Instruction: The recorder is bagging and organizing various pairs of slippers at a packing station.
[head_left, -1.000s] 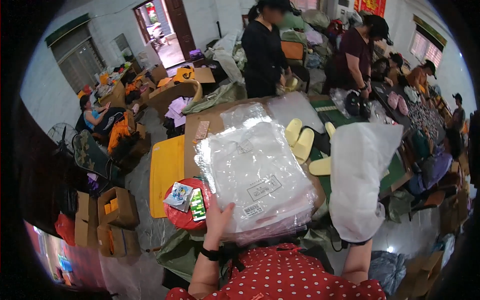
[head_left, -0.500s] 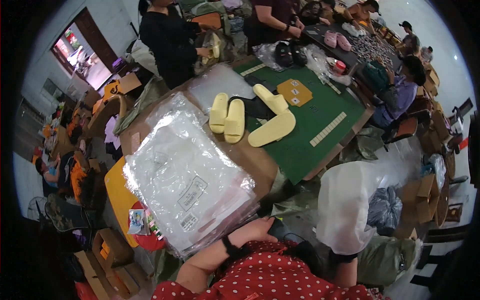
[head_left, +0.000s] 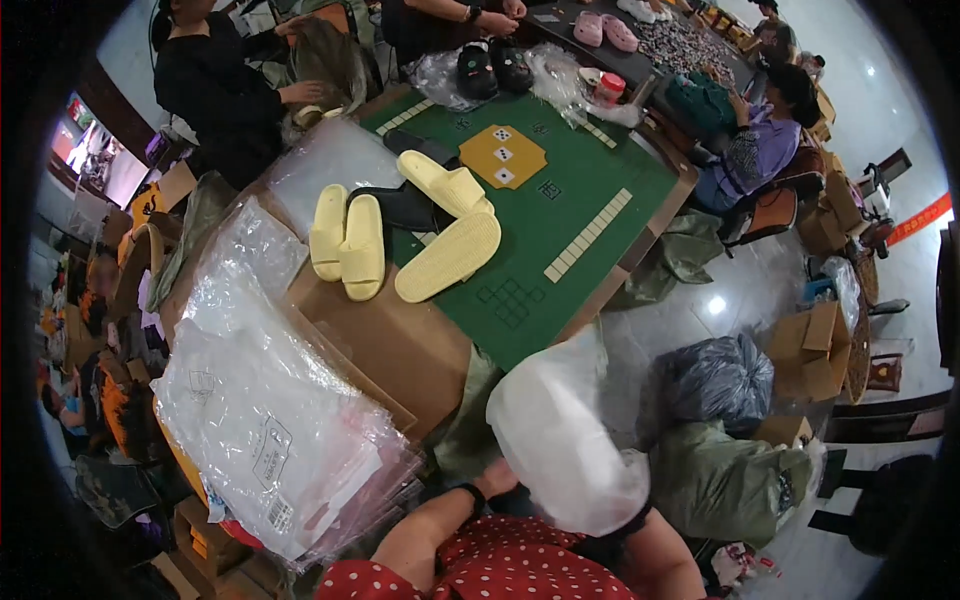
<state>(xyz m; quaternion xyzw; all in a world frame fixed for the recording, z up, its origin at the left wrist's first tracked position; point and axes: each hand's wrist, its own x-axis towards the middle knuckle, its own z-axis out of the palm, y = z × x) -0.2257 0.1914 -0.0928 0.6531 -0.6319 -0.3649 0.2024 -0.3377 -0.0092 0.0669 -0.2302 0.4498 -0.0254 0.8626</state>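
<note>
A translucent white plastic bag is pulled over my right hand, down to about the wrist. The fingers inside do not show. Close against the bag's left side is my left hand, its fingertips hidden or blurred. Left of it lies a stack of clear plastic bags with printed fronts. Farther off on the table, a pair of pale yellow slide sandals stands side by side. A second yellow pair is beside it, one slide upright and one sole up. Black slides lie partly under these.
The table has a green top and brown cardboard. Black clogs and a red-lidded jar stand at its far side. On the floor to the right are a grey sack and an open carton. Several people work around.
The view has turned right, so the table things sit farther left. The bag on my right hand has come in front of me, close to my left hand. A dark item by my left hand no longer shows.
</note>
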